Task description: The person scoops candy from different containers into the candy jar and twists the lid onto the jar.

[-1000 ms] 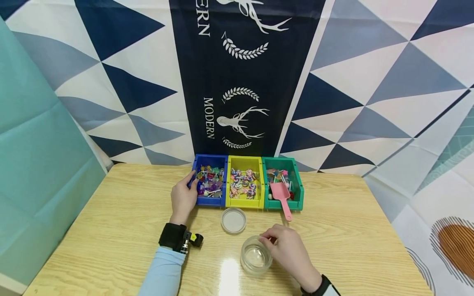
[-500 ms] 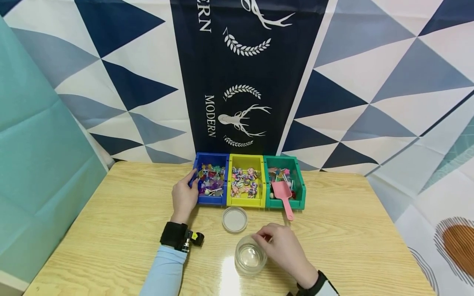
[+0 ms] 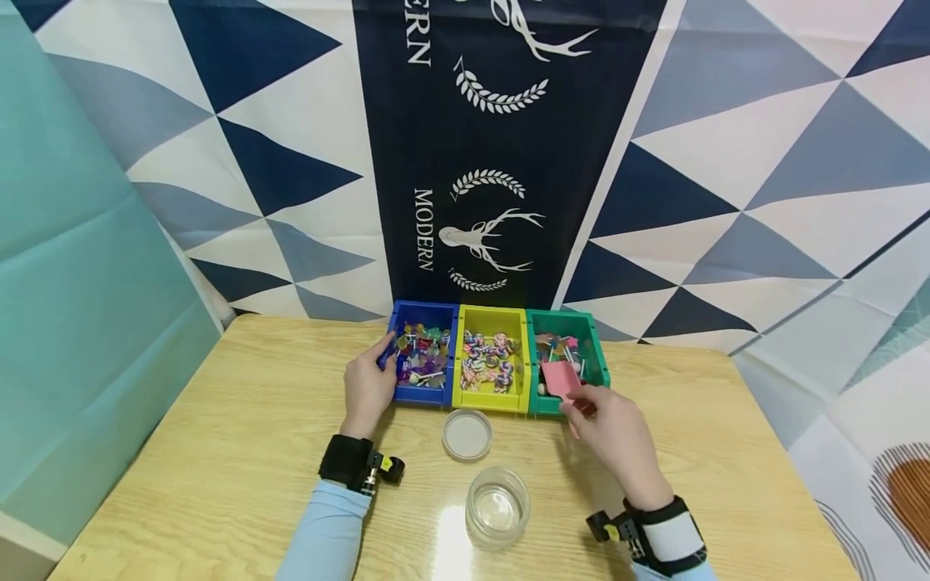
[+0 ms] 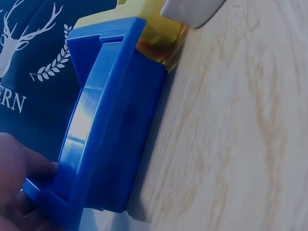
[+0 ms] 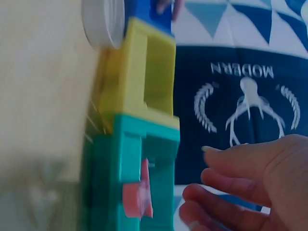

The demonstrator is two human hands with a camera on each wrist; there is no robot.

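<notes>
My left hand grips the outer left wall of the blue bin; in the left wrist view its fingers lie at the bin's rim. The bin holds small colourful candy-like pieces. My right hand is over the handle of a pink scoop. The scoop lies across the front of the green bin, handle sticking out toward me. From the right wrist view, the fingers are loosely bent and apart from the scoop, with nothing between them. A clear glass jar stands uncovered nearer me.
Between the blue and green bins is a yellow bin with small swirled lollipops. A round whitish lid lies in front of it on the wooden table. Patterned cloth hangs right behind the bins.
My right hand has left the jar's rim and moved forward and right to the scoop's handle. The jar slid slightly left earlier. My left hand stays on the blue bin.
</notes>
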